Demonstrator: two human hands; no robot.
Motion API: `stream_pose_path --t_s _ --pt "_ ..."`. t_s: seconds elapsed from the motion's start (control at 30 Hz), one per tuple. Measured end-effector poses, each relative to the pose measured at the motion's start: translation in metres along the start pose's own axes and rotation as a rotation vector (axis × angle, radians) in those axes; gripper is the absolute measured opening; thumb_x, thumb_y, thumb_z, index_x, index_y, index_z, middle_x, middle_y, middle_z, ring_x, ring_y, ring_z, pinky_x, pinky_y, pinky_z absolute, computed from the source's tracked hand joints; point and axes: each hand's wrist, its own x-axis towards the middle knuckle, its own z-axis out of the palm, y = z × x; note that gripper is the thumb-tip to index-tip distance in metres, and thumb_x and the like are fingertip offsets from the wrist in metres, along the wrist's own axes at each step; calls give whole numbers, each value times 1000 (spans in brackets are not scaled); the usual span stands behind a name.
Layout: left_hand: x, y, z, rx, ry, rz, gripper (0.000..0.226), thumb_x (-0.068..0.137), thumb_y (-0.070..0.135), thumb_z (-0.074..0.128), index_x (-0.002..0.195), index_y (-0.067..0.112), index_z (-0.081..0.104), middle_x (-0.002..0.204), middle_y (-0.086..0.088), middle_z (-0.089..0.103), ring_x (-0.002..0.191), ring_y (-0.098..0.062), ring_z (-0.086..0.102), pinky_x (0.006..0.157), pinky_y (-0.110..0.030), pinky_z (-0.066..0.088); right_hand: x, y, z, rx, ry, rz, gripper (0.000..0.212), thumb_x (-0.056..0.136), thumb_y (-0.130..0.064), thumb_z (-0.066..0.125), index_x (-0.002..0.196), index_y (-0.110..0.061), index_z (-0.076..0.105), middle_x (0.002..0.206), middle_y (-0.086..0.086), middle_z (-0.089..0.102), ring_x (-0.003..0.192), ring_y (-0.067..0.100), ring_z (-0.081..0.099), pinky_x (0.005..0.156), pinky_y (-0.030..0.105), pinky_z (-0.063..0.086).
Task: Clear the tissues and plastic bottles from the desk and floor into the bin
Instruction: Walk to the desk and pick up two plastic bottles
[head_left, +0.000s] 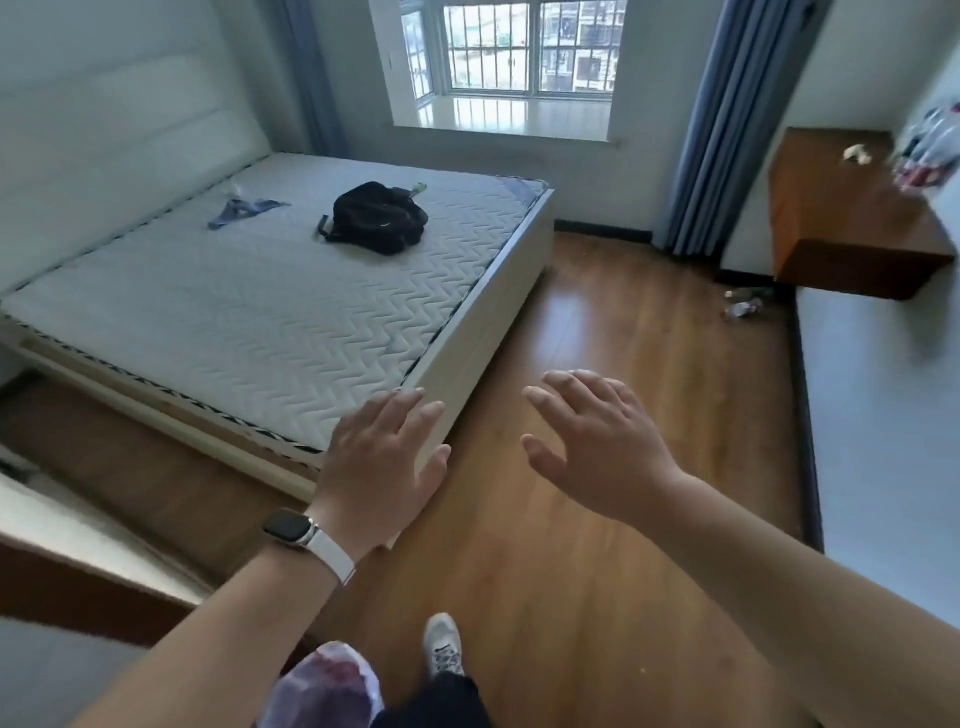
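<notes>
Clear crumpled bottles (744, 302) on floor (597, 467)

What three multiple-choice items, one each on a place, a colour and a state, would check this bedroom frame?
1. Where does the crumpled tissue lie?
A. on the bed
B. on the desk
C. on the windowsill

2. What colour is the watch strap?
A. black
B. white
C. red

3. How are the left hand and the right hand?
A. both grip bottles
B. one pinches a tissue
C. both open, holding nothing

Answers:
1 B: the tissue sits on the brown desk top at the right.
2 B: the strap round the left wrist is white.
3 C: the fingers of both hands are spread, with nothing in them.
</notes>
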Motion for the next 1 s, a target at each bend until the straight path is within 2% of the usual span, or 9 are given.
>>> stream_pose_path --t_s 0.17,0.3,0.67,0.8,1.0 --pt "65 -16 37 -71 -2 89 47 90 46 47 126 19 61 132 -4 59 125 -27 52 100 -48 43 35 35 16 -61 -15 96 51 85 -51 49 123 -19 61 126 4 59 119 26 50 99 41 36" --pt "122 -44 65 -132 3 138 46 93 48 46 125 19 63 133 -2 60 126 -26 53 101 -46 42 85 51 37 -91 -59 171 52 85 -51 47 123 -18 62 127 5 59 119 28 52 97 45 40" --pt "274 -152 127 -185 -57 233 43 94 45 49 129 21 59 136 0 57 128 -22 49 103 -43 40 236 75 92 -144 -109 293 53 86 -51 45 125 -18 60 130 5 58 121 27 51 98 48 42" --pt "323 -156 148 -227 -69 283 43 93 42 47 128 20 59 134 0 57 126 -23 50 100 -43 42 252 101 98 -150 -122 399 53 87 -52 44 125 -19 60 131 3 57 123 26 51 98 47 41" --pt "395 -126 177 -268 -69 367 41 89 40 52 123 20 61 130 1 60 122 -24 52 98 -44 44 265 165 100 -150 -134 541 54 88 -52 41 128 -20 59 136 3 55 127 25 47 104 44 36"
